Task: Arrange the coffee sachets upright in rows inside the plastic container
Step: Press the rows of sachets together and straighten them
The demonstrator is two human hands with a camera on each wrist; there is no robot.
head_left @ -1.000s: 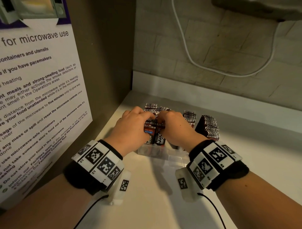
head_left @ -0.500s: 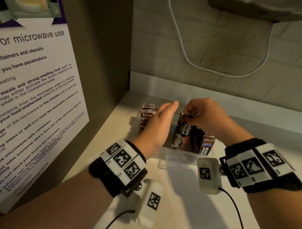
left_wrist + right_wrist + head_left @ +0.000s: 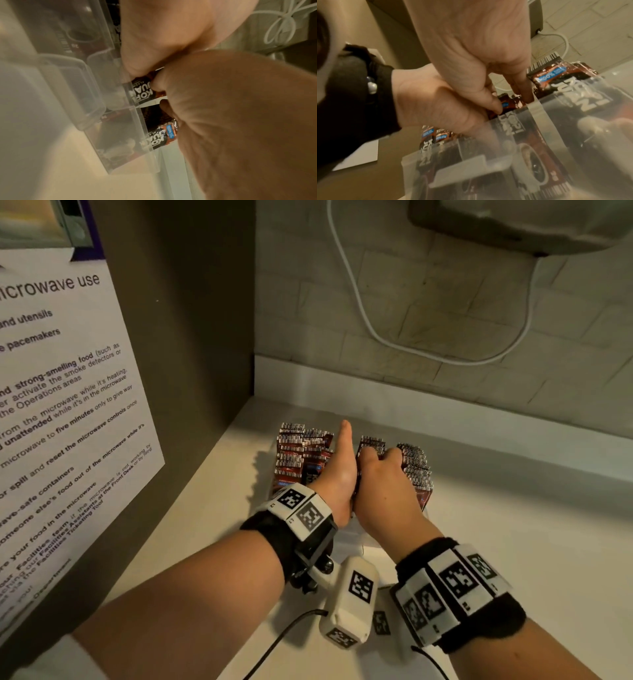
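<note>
Although most coffee sachets point(image 3: 291, 453) already stand upright in rows inside the plastic container point(image 3: 539, 108) near the desk's point(image 3: 513, 542) back left corner, the middle row looks unfinished, so the job seems close to done. Left of that gap, the left hand point(image 3: 337, 470) stands edge-on with straight fingers, bracing the left rows. Beside it, touching, the right hand point(image 3: 383, 484) pinches a bundle of sachets point(image 3: 506, 104), lowering it into the container.

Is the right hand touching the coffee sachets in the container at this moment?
Touching. In the right wrist view, the right hand has thumb and fingers curled down onto the tops of the coffee sachets standing in the plastic container, with no gap.
</note>
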